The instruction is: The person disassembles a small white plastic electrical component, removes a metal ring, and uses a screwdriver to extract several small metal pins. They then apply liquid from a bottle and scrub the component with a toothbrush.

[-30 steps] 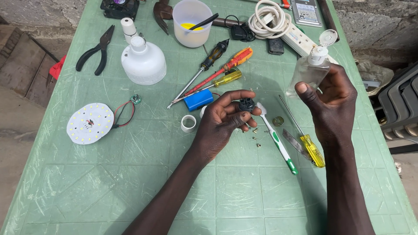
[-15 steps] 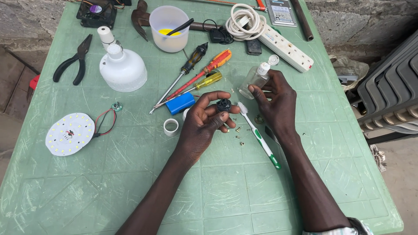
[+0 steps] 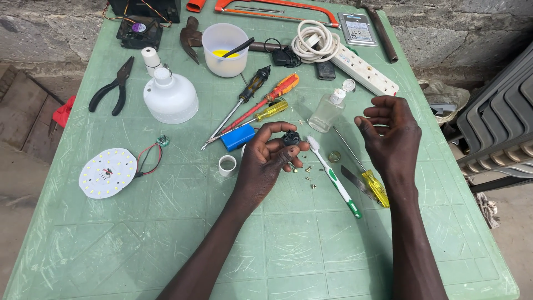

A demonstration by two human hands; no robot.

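From the head view, we cannot make out just what the small black part (image 3: 291, 138) is; the fingers wrap half of it. The hacksaw (image 3: 277, 5) and the black box (image 3: 145, 8) at the far edge of the green desk (image 3: 166, 233) are cut off by the frame.

Our left hand (image 3: 269, 158) is curled, its thumb and fingertips pinching the small black part, which sits just above the desk, right beside the bristle end of the green-and-white toothbrush (image 3: 333, 176). A few tiny screws (image 3: 307, 169) lie between that hand and the toothbrush.

Our right hand (image 3: 391, 136) is loosely spread, palm turned inward, holding nothing. It hovers on the other side of the toothbrush, over the yellow-handled screwdriver (image 3: 363, 169), with the small clear bottle (image 3: 327, 110) near its fingertips.
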